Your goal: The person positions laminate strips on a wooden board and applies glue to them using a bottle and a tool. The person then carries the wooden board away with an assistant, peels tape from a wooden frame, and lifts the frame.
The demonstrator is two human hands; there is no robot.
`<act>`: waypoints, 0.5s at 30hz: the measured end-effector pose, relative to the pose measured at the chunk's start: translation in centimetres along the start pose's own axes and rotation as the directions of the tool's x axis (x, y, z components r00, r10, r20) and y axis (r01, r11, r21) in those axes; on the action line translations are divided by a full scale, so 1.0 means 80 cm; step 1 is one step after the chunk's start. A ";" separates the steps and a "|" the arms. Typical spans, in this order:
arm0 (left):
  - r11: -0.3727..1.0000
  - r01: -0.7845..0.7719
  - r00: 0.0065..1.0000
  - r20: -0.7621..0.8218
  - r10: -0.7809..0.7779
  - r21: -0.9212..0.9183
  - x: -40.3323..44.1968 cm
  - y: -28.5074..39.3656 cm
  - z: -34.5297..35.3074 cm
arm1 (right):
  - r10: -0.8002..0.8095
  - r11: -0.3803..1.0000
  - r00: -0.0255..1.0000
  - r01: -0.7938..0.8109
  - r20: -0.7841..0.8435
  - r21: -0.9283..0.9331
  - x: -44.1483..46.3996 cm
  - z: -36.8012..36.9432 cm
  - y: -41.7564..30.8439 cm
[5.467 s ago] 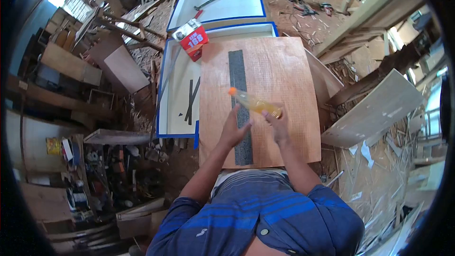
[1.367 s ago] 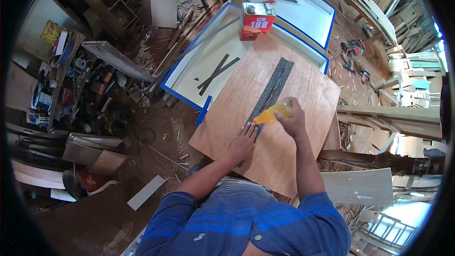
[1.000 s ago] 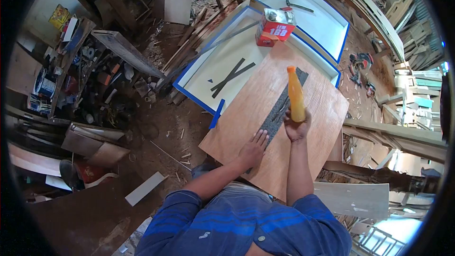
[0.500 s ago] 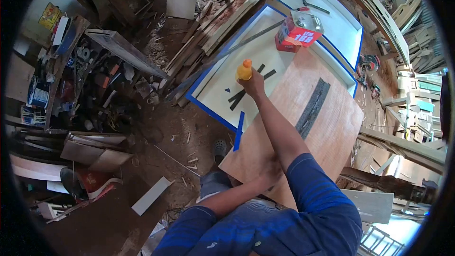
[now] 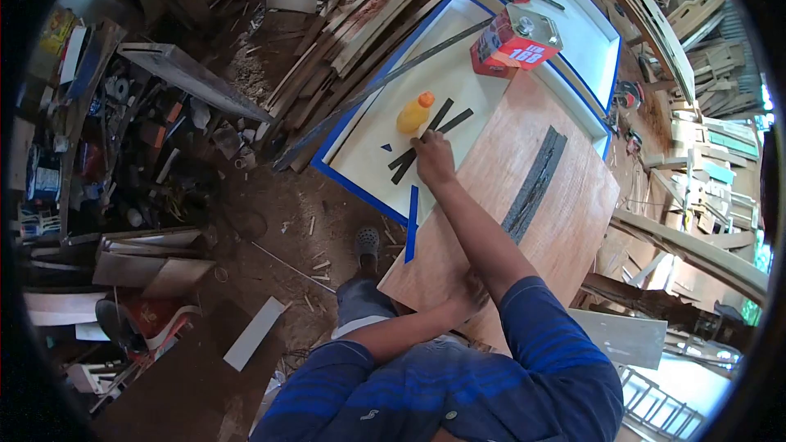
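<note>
At the far left a cluttered shelf (image 5: 106, 131) and a leaning board (image 5: 192, 82) border the brown floor, where a pale offcut (image 5: 254, 334) lies near the person's shoe (image 5: 368, 245). Further right, a blue-edged tray (image 5: 450, 74) holds a small blue triangle (image 5: 386, 147), a yellow bottle (image 5: 412, 119) with an orange cap that seems to stand upright, and two dark strips (image 5: 456, 122) lying crossed in a narrow X. Both strips run from upper right to lower left in the view, one steeper than the other. The right hand (image 5: 435, 155) reaches across the body to their crossing, just below the bottle and apart from it; its fingers are bent down at the strips, though whether they have closed on one cannot be told. It is plainly the nearer of the two hands: from its knuckles the strips lie to the left and under the fingertips, the upper ends showing beyond the hand and the lower ends to its left. The left hand (image 5: 471, 295) is well apart, close to the body over the near part of the plywood sheet (image 5: 573, 196), and the right forearm partly hides it, so its grasp cannot be told. To the right of both hands a dark grey band (image 5: 536, 184) lies lengthwise on the sheet, slanting the same general way as the strips, with a red can (image 5: 517, 41) standing by the sheet's far corner.
</note>
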State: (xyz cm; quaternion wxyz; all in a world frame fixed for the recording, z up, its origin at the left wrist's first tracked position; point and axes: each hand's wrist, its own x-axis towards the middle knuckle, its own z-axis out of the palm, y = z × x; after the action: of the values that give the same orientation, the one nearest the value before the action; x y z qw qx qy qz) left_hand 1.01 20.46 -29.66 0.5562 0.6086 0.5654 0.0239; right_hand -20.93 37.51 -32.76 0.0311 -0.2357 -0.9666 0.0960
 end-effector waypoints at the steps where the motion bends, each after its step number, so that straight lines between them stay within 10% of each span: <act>1: 0.998 -0.003 0.999 0.054 -0.001 0.069 -0.002 0.005 -0.004 | -0.022 1.000 0.999 0.022 -0.023 0.005 0.003 0.024 0.008; 5: 0.885 -0.026 0.847 -0.460 0.266 0.464 0.043 -0.005 0.078 | -0.205 0.976 0.979 0.204 -0.009 -0.083 0.003 0.014 0.008; 9: 0.942 -0.150 0.799 -0.525 0.294 0.299 -0.051 0.008 -0.010 | -0.379 0.920 0.923 0.383 0.062 -0.082 -0.002 -0.020 0.013; 11: 0.910 -0.227 0.602 -0.685 0.411 0.346 -0.047 -0.004 -0.009 | -0.408 0.910 0.911 0.410 0.053 -0.051 -0.002 -0.025 0.018; 15: 0.900 -0.434 0.611 -0.722 0.323 0.035 -0.082 0.001 -0.043 | -0.457 0.882 0.887 0.461 -0.064 0.098 -0.006 -0.067 0.016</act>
State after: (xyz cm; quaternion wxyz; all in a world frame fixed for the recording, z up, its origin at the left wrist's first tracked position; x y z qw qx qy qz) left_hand -3.56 18.03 -24.33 0.3177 0.6149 0.5905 0.4151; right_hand -19.34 39.29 -27.76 0.0847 -0.0001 -0.9873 0.1347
